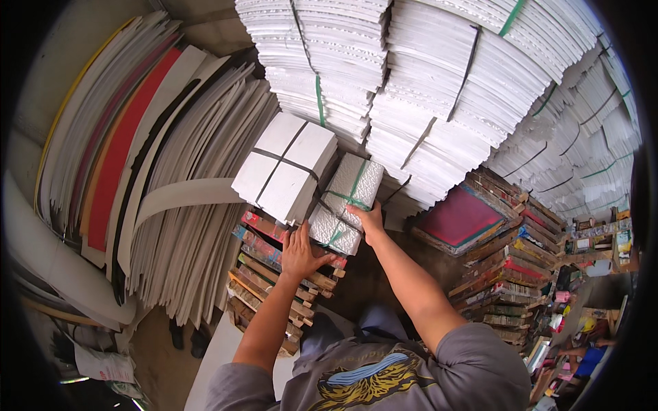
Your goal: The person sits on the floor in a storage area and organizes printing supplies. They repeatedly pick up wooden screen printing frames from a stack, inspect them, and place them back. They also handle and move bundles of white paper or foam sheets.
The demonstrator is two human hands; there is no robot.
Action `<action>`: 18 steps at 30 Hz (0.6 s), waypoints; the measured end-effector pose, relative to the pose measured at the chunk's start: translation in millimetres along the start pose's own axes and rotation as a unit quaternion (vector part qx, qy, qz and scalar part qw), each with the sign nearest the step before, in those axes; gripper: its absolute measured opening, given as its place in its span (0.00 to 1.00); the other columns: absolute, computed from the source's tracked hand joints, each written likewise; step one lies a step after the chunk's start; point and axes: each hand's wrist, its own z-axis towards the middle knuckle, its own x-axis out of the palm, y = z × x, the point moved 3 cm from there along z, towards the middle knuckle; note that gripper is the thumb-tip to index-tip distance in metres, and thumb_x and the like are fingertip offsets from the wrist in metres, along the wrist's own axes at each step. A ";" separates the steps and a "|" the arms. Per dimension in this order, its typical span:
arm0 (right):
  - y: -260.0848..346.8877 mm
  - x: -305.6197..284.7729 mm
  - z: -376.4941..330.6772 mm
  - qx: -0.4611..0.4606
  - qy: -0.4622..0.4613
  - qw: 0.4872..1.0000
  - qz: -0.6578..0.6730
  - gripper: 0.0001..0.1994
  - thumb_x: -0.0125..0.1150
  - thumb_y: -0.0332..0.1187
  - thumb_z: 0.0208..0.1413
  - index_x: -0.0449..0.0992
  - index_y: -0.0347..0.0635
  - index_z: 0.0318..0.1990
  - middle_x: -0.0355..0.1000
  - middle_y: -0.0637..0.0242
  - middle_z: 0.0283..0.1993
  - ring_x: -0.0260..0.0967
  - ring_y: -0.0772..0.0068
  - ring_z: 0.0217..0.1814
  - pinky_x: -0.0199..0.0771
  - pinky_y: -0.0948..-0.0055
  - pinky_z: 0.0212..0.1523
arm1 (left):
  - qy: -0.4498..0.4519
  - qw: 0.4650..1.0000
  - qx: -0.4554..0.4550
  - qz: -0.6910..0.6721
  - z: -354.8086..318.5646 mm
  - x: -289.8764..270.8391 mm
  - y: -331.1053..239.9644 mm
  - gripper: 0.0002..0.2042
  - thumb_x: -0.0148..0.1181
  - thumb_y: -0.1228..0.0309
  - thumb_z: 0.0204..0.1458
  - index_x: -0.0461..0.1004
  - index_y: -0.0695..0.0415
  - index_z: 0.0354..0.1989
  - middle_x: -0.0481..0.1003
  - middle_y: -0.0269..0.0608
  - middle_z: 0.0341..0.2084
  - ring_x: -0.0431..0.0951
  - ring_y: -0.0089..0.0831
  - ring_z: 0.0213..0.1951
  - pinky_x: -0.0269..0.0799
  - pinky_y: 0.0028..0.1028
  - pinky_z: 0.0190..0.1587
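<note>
Right fingers (356,209) curl at the green tie (356,181) of the silvery bundle (342,177), apparently to steady it; left fingers (297,240), thumb spread wide, lie by its lower left corner, contact unclear from here. Bundle sits beside a strapped white stack (274,140), both seemingly raised on wooden frames (252,285).

Both arms (415,288) reach forward, left fingers (303,236) outstretched.

A: Left side?
B: Grey sheets (205,178) on edge, red sheet (130,147) nearby. Whitish bag (104,364), low.
A: Back?
B: Tall white sheet stacks (445,68), bound black and green.
A: Right?
B: Framed magenta panel (458,216), near piled wooden frames (510,288).
</note>
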 end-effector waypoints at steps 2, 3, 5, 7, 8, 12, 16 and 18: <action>8.6 -3.7 -8.0 -0.001 0.011 1.000 -0.005 0.45 0.84 0.28 0.39 0.62 0.29 0.65 0.73 0.53 0.57 0.74 0.61 0.58 0.73 0.62 0.61 | 0.012 1.000 0.009 0.009 -3.6 -2.8 -0.7 0.64 0.67 0.26 0.39 0.54 0.68 0.74 0.72 0.55 0.61 0.69 0.48 0.67 0.50 0.53 0.75; 1.1 -10.3 -5.9 -0.016 -0.002 1.000 -0.016 0.47 0.84 0.28 0.40 0.59 0.29 0.66 0.72 0.53 0.59 0.73 0.60 0.59 0.72 0.61 0.62 | 0.018 1.000 0.014 0.013 -5.9 -4.1 0.2 0.64 0.66 0.25 0.39 0.55 0.68 0.74 0.73 0.55 0.59 0.70 0.48 0.66 0.50 0.53 0.75; -18.9 -24.7 -3.0 -0.046 -0.032 0.998 -0.038 0.51 0.84 0.29 0.42 0.52 0.29 0.70 0.69 0.52 0.62 0.71 0.58 0.62 0.71 0.59 0.64 | 0.016 0.999 0.028 0.039 -11.6 -4.5 2.4 0.62 0.65 0.25 0.40 0.58 0.67 0.73 0.75 0.53 0.56 0.70 0.49 0.64 0.51 0.53 0.74; 4.3 -26.9 -24.6 -0.049 -0.009 0.999 -0.003 0.46 0.84 0.27 0.39 0.60 0.29 0.66 0.73 0.53 0.57 0.73 0.61 0.59 0.72 0.61 0.62 | 0.010 0.998 0.036 0.044 -21.0 -4.9 8.2 0.58 0.65 0.26 0.41 0.63 0.67 0.69 0.76 0.52 0.53 0.71 0.50 0.62 0.51 0.53 0.74; 13.3 -34.3 -32.4 -0.050 -0.010 0.999 -0.008 0.46 0.84 0.28 0.39 0.61 0.30 0.66 0.73 0.54 0.57 0.73 0.62 0.59 0.72 0.61 0.62 | 0.004 0.998 0.046 0.034 -22.3 -6.5 8.8 0.55 0.65 0.27 0.42 0.67 0.66 0.66 0.77 0.52 0.52 0.71 0.51 0.61 0.51 0.53 0.74; 25.1 -90.6 -51.0 -0.048 -0.010 0.998 -0.026 0.43 0.82 0.28 0.41 0.64 0.33 0.65 0.74 0.57 0.57 0.73 0.63 0.58 0.72 0.62 0.61 | 0.010 0.996 0.080 0.041 -22.2 -7.4 6.5 0.42 0.66 0.30 0.45 0.78 0.63 0.49 0.77 0.50 0.48 0.71 0.50 0.60 0.51 0.55 0.73; 35.0 -144.9 -72.0 -0.017 -0.001 0.999 -0.046 0.40 0.80 0.26 0.43 0.64 0.34 0.65 0.74 0.58 0.58 0.74 0.62 0.59 0.72 0.62 0.62 | -0.004 0.995 0.090 0.034 -23.1 -4.3 7.6 0.37 0.62 0.31 0.49 0.79 0.60 0.42 0.75 0.48 0.46 0.69 0.50 0.61 0.50 0.56 0.73; 21.8 -171.5 -74.7 -0.015 -0.003 0.996 -0.084 0.43 0.81 0.26 0.42 0.63 0.34 0.67 0.74 0.56 0.60 0.73 0.60 0.61 0.72 0.61 0.63 | 0.004 0.996 0.089 0.029 -24.6 -9.2 6.3 0.36 0.63 0.31 0.49 0.79 0.60 0.42 0.75 0.48 0.45 0.69 0.50 0.60 0.50 0.56 0.73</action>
